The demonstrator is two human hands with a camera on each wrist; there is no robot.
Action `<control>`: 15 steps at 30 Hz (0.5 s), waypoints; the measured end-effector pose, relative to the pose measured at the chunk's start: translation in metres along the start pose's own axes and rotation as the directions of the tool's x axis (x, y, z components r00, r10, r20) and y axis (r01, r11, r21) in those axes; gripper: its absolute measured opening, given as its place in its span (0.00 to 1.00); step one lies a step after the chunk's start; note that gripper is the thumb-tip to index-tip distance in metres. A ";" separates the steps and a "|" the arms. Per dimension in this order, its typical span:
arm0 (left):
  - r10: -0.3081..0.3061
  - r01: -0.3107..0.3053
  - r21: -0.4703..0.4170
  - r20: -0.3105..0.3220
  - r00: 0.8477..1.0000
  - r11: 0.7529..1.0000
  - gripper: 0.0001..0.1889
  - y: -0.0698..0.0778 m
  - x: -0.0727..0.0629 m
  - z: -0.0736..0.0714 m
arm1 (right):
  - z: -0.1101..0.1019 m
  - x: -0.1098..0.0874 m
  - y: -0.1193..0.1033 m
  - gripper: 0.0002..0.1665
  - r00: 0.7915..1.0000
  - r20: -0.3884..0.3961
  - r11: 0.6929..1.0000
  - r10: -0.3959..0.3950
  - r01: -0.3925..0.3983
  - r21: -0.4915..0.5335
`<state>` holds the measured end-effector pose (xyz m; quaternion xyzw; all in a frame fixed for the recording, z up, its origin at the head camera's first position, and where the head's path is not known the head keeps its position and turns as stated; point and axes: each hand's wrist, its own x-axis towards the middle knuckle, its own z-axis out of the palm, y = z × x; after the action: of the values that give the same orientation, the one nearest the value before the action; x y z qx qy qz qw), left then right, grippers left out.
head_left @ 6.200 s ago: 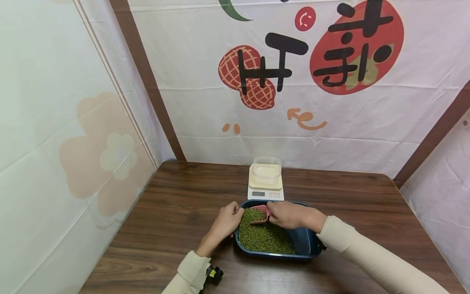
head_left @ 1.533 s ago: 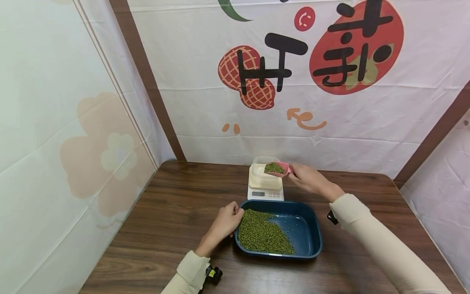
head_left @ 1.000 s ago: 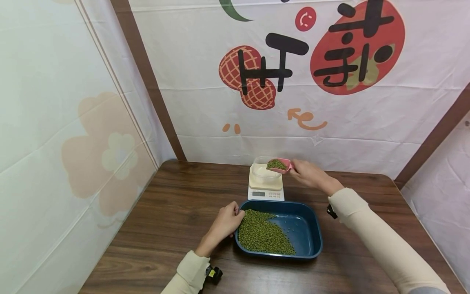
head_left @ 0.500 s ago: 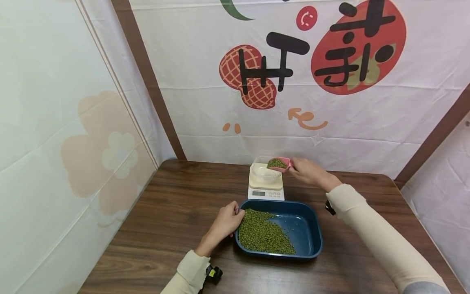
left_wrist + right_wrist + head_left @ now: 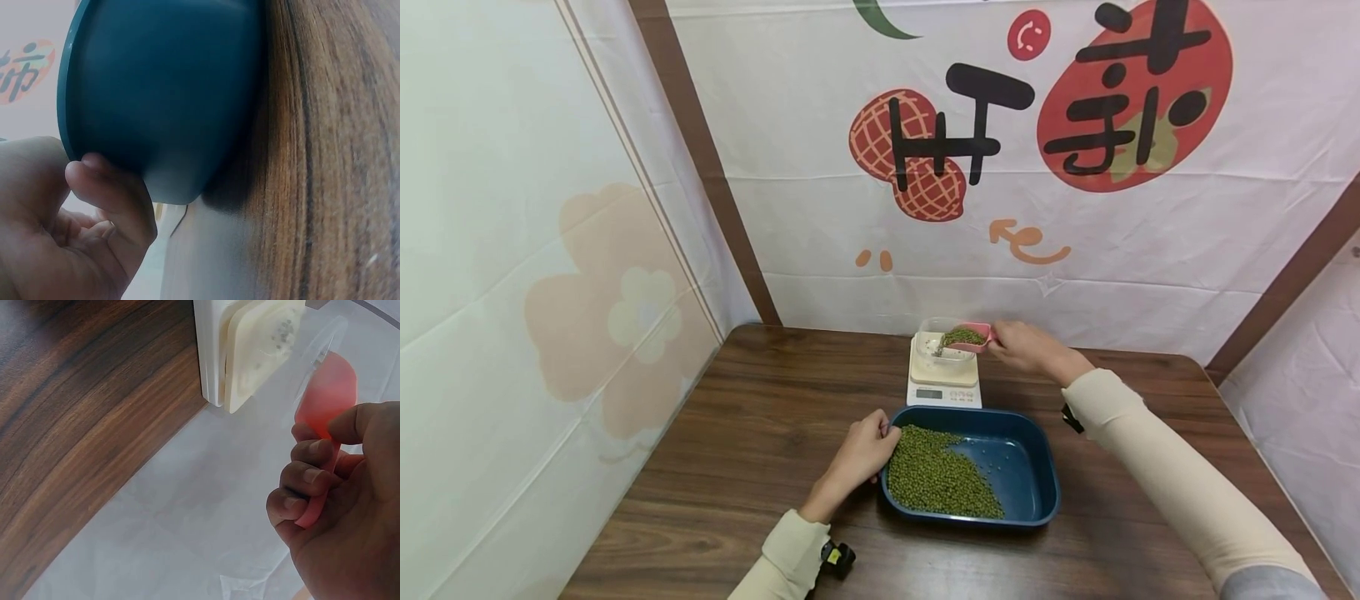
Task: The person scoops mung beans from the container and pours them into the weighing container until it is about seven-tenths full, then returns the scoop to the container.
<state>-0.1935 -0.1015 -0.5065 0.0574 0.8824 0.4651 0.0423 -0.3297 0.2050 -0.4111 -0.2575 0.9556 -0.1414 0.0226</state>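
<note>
My right hand (image 5: 1026,347) grips the handle of a pink scoop (image 5: 328,390), fingers curled round it in the right wrist view. Green mung beans (image 5: 966,336) fill the scoop, and some fall from its lip into a clear plastic container (image 5: 931,326). That container stands on a white kitchen scale (image 5: 922,385) with a cream platform. My left hand (image 5: 863,446) pinches the left rim of a blue basin (image 5: 169,81), thumb above and fingers curled beneath. More mung beans (image 5: 936,475) lie heaped in the left part of the basin.
The wooden table (image 5: 775,433) runs back to a printed cloth wall (image 5: 820,233) close behind the scale. Another cloth wall (image 5: 490,333) borders the left side. The basin sits right in front of the scale.
The right hand has carried the scoop from the basin up over the container and now tips it, so beans spill in. The left hand has stayed at the basin's rim.
</note>
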 end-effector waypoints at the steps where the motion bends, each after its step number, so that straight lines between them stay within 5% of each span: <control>1: 0.000 0.000 0.001 0.000 1.000 1.000 0.12 0.000 0.000 0.000 | -0.001 0.000 -0.001 0.10 1.000 0.004 1.000 0.001 -0.001 -0.004; 15: -0.001 0.001 0.010 0.001 1.000 1.000 0.12 0.000 0.001 0.000 | -0.004 0.003 -0.001 0.09 1.000 0.017 0.998 -0.010 0.011 -0.061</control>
<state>-0.1940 -0.1010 -0.5065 0.0575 0.8846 0.4608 0.0424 -0.3318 0.2038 -0.4071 -0.2644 0.9579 -0.1101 0.0219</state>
